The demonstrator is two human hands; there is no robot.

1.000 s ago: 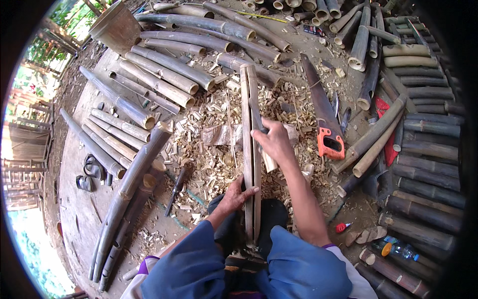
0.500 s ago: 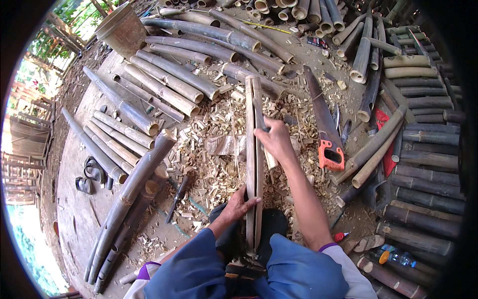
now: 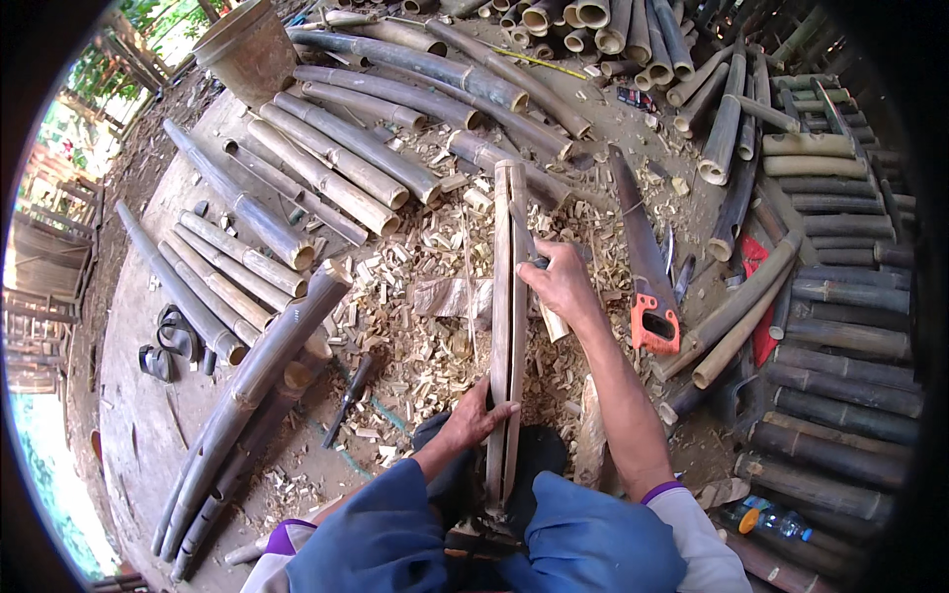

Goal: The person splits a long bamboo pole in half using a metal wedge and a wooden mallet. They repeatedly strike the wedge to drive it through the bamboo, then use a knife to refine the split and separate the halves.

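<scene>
A length of bamboo with a long slot down its face stands between my knees, its top leaning away from me. My left hand is wrapped round its lower part, the thumb lying across the slot. Closed on a knife-like tool, my right hand is beside the upper part of the bamboo. The tool's grey blade lies along the bamboo's right side, and its pale handle end sticks out below the fist. How far the blade enters the slot cannot be made out.
Wood chips cover the ground around a wooden block. An orange-handled saw lies right, a chisel-like tool left. Bamboo poles lean at left; more bamboo is stacked right. A bucket and sandals are farther off.
The view has shifted slightly. My right hand and forearm have moved a little to the right, showing a pale wood piece beside the forearm. Both hands keep their hold.
</scene>
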